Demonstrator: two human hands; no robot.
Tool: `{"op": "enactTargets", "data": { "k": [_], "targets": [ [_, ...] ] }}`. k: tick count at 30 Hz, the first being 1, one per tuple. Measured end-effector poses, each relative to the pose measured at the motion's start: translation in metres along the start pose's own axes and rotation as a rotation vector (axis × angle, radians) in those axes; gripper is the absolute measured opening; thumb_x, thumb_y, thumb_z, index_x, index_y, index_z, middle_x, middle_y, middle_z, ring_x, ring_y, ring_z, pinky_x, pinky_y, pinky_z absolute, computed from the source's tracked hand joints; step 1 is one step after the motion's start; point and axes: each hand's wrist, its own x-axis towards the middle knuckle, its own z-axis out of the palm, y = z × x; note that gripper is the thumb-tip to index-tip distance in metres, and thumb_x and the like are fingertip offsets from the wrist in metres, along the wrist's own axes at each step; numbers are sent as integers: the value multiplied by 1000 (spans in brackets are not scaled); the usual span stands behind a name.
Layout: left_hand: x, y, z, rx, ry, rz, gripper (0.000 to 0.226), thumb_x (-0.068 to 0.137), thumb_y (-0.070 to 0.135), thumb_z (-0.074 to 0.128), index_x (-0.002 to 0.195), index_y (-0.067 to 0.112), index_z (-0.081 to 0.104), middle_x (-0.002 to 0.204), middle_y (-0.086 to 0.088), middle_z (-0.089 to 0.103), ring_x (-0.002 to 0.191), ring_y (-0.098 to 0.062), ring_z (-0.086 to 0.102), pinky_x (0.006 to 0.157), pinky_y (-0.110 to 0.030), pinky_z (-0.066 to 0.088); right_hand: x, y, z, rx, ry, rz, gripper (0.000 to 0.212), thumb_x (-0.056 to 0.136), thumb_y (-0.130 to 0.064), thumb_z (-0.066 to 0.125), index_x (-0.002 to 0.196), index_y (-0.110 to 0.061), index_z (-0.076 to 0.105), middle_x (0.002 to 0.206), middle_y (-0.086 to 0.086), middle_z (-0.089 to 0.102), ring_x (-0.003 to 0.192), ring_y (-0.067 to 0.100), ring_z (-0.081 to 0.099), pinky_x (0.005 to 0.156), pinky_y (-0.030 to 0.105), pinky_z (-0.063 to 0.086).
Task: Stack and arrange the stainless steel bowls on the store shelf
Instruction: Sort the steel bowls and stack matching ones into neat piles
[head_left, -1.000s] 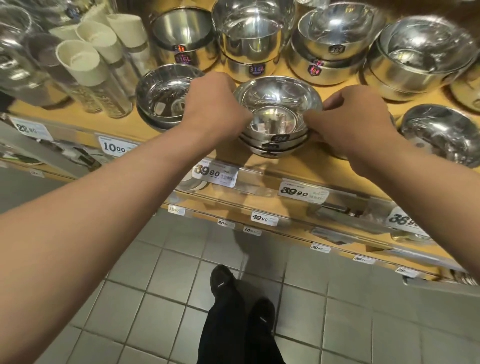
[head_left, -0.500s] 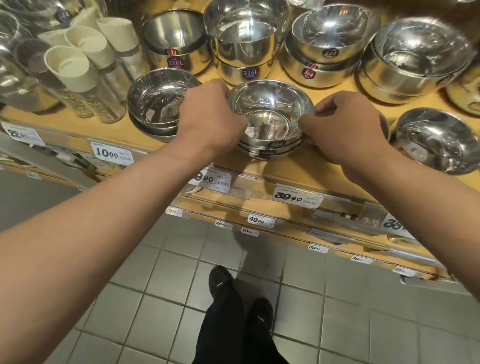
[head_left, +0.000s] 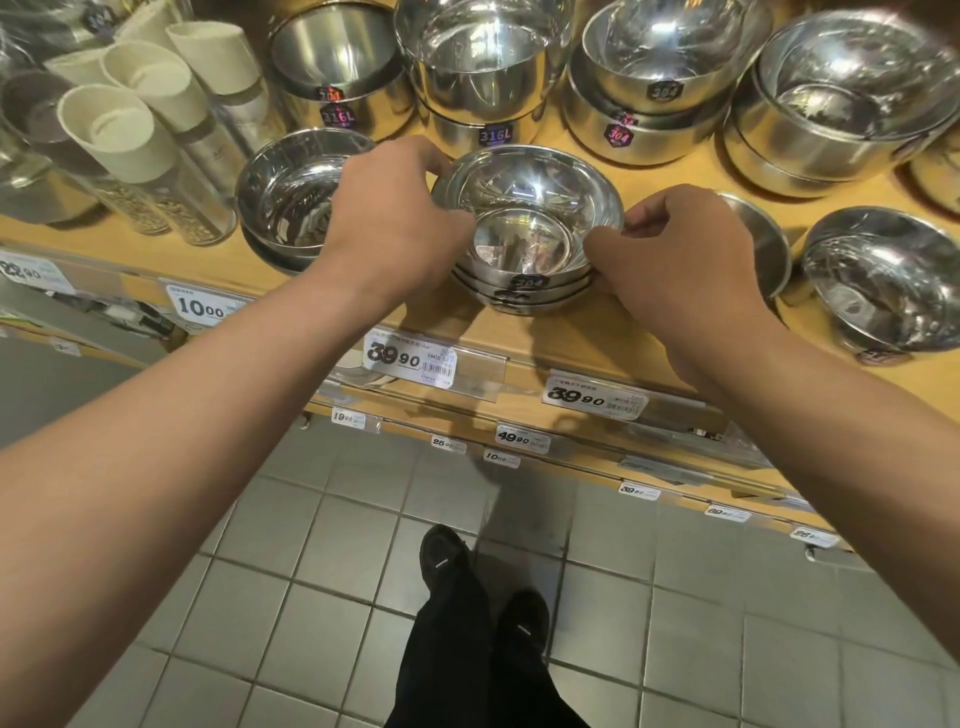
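Note:
A stack of nested stainless steel bowls (head_left: 530, 218) stands near the front edge of the wooden shelf (head_left: 519, 338). My left hand (head_left: 387, 218) grips its left rim and my right hand (head_left: 680, 254) grips its right side. Another steel bowl stack (head_left: 291, 197) sits just left of my left hand. A steel bowl (head_left: 763, 244) is partly hidden behind my right hand, and a further one (head_left: 883, 275) stands at the right.
Deeper steel bowls (head_left: 483, 67) line the back of the shelf. Glass jars with cream lids (head_left: 114, 135) stand at the left. Price tags (head_left: 410, 358) run along the shelf front. Lower shelves, grey floor tiles and my black shoes (head_left: 447, 561) are below.
Both hands stay on the middle stack, which has shifted slightly toward the shelf's front edge. The view has dropped a little.

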Motion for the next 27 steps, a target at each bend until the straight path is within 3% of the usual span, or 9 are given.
{"op": "enactTargets", "data": {
  "k": [5, 11, 14, 17, 19, 22, 24, 27],
  "targets": [
    [1, -3, 0, -7, -2, 9, 43, 85, 21, 67, 128, 17, 66, 103, -4, 67, 97, -21, 62, 81, -24, 44, 0, 2, 0, -26, 4, -19, 17, 80, -27, 72, 87, -17, 60, 90, 6, 68, 92, 27, 68, 83, 51, 58],
    [2, -4, 0, 55, 39, 47, 44, 87, 21, 69, 130, 12, 64, 98, -2, 64, 91, -17, 55, 78, -21, 39, 7, 2, -3, -130, 0, -47, 22, 82, -29, 71, 94, -15, 59, 82, -4, 59, 75, 11, 51, 64, 29, 45],
    [6, -1, -3, 28, 47, 66, 44, 85, 18, 69, 129, 14, 65, 95, 0, 63, 90, -18, 57, 78, -21, 41, 9, -2, -2, -139, 0, -30, 31, 81, -28, 74, 103, -13, 58, 89, 1, 61, 82, 17, 55, 64, 31, 45],
    [12, 0, -4, -21, 41, 97, 41, 85, 15, 69, 125, 15, 66, 99, 1, 65, 82, -16, 56, 67, -16, 38, 10, -5, 0, -151, -8, 0, 40, 81, -28, 75, 111, -6, 59, 102, 12, 67, 90, 24, 61, 61, 31, 45],
    [16, -2, -3, -56, 28, 84, 38, 85, 14, 69, 124, 17, 66, 99, 2, 66, 80, -14, 56, 62, -16, 39, 11, -6, 2, -162, -27, -3, 35, 80, -27, 73, 101, -1, 64, 86, 12, 63, 76, 21, 57, 58, 33, 42],
    [19, -7, 1, -124, 9, 48, 33, 86, 12, 68, 118, 19, 66, 102, 0, 69, 84, -14, 58, 74, -22, 47, 14, -9, 5, -186, -23, 11, 23, 78, -23, 71, 82, -8, 55, 72, 4, 47, 60, 14, 38, 50, 29, 30],
    [19, -11, 5, -154, -6, 39, 32, 87, 10, 67, 118, 18, 66, 104, -1, 70, 85, -14, 58, 75, -24, 47, 14, -11, 6, -189, -19, 10, 28, 78, -26, 74, 83, -5, 56, 72, 4, 52, 61, 15, 44, 48, 28, 31],
    [18, -14, 8, -156, -8, 58, 32, 88, 11, 67, 120, 17, 65, 101, 3, 69, 80, -11, 57, 70, -22, 43, 15, -11, 6, -174, -4, -1, 38, 78, -31, 76, 101, -3, 64, 95, 10, 66, 82, 24, 60, 51, 28, 37]
  ]
}}
